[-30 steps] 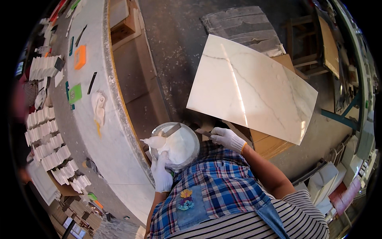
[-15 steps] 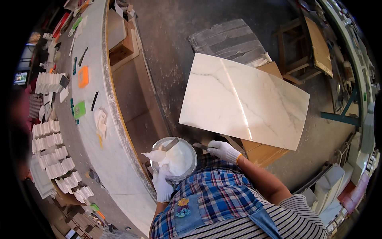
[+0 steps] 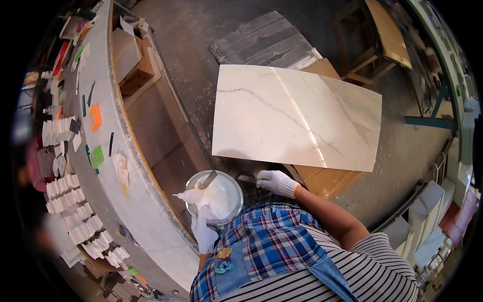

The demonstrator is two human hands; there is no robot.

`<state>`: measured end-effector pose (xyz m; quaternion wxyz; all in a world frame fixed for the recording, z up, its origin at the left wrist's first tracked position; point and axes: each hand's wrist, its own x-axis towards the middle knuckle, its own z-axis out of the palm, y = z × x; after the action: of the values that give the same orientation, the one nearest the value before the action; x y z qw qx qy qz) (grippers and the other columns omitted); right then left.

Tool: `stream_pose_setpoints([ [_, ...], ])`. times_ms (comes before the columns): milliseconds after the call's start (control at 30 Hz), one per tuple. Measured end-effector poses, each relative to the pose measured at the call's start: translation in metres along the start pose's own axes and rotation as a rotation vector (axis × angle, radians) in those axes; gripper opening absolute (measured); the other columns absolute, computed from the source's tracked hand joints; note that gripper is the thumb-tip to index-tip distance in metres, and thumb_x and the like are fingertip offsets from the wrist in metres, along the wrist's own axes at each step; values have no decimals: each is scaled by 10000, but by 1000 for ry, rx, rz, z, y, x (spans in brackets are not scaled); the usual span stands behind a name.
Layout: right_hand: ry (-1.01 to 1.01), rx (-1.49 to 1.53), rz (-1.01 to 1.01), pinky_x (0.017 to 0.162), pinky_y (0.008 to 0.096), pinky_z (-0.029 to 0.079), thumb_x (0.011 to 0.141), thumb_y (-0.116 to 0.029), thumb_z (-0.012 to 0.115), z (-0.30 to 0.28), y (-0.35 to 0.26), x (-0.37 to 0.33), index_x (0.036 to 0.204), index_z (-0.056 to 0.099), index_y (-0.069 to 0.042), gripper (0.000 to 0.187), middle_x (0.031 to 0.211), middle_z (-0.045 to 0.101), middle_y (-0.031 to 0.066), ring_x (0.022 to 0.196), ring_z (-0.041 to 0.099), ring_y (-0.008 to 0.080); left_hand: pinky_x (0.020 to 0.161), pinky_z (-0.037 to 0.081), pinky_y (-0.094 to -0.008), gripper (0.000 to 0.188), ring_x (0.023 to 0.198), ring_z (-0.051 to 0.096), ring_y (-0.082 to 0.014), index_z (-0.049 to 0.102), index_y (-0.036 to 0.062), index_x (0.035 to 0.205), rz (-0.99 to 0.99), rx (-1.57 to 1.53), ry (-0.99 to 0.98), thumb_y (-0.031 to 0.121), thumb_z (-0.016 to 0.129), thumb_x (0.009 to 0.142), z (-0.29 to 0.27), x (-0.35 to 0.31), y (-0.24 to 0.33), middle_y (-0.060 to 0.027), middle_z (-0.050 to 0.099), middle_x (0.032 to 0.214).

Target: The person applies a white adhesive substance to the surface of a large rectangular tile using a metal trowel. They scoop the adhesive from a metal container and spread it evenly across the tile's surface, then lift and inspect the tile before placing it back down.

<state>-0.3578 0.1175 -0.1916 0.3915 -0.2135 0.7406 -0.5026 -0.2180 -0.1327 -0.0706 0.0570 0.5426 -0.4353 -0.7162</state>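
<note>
My left hand (image 3: pixel 204 234), in a white knit glove, grips the near left side of a round clear bowl (image 3: pixel 238 189). White paste or powder (image 3: pixel 220 200) fills much of the bowl. A flat metal blade (image 3: pixel 209 179) leans inside it, and a white pointed object (image 3: pixel 189 196) sticks out over its left rim; I cannot make out its kind. My right hand (image 3: pixel 276 182), gloved too, is closed round a scraper (image 3: pixel 246 178) whose blade points left, just beside the bowl. Ahead of both hands lies a white marble-look slab (image 3: pixel 292 116) with grey veins.
Left of me runs a long pale bench (image 3: pixel 138 201) carrying a cloth (image 3: pixel 121 168), an orange block (image 3: pixel 95 117), a green pad (image 3: pixel 96 157) and stacks of white pieces (image 3: pixel 78 214). A cardboard box (image 3: pixel 327 183) sits under the slab. A wooden frame (image 3: pixel 359 65) stands far right.
The whole view has shifted, so the slab and bench sit further left in it. Both hands keep their holds, and the scraper stays close to the bowl.
</note>
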Motion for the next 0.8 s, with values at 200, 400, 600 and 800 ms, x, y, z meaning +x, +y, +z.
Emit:
stream_pose_setpoints([
  [200,-20,48,186,711,405,555,998,-300,630,-1,-4,-9,1048,665,-41,267,843,686,159,757,706,298,791,579,-339,426,988,685,-208,565,22,1378,-27,91,-9,197,659,1001,8,-5,4,-107,667,1186],
  [400,2,-2,146,710,409,556,994,-295,631,-3,2,-12,1045,675,-47,257,834,690,152,760,710,301,835,569,-344,439,1025,670,-209,544,6,1385,33,54,-15,191,651,1001,11,-8,-1,-111,659,1176],
  [600,-31,11,201,750,416,549,991,-307,631,-4,5,-19,1030,684,-55,261,852,692,154,830,702,324,865,575,-372,472,1069,660,-238,510,5,1412,19,20,-34,182,645,996,17,-11,-7,-122,642,1216],
  [800,-10,-12,171,766,442,543,990,-312,631,-2,14,-29,1027,687,-60,261,874,707,162,834,696,352,831,587,-383,437,1040,672,-243,534,26,1363,-23,-24,-10,192,657,978,18,-18,-12,-113,648,1141],
])
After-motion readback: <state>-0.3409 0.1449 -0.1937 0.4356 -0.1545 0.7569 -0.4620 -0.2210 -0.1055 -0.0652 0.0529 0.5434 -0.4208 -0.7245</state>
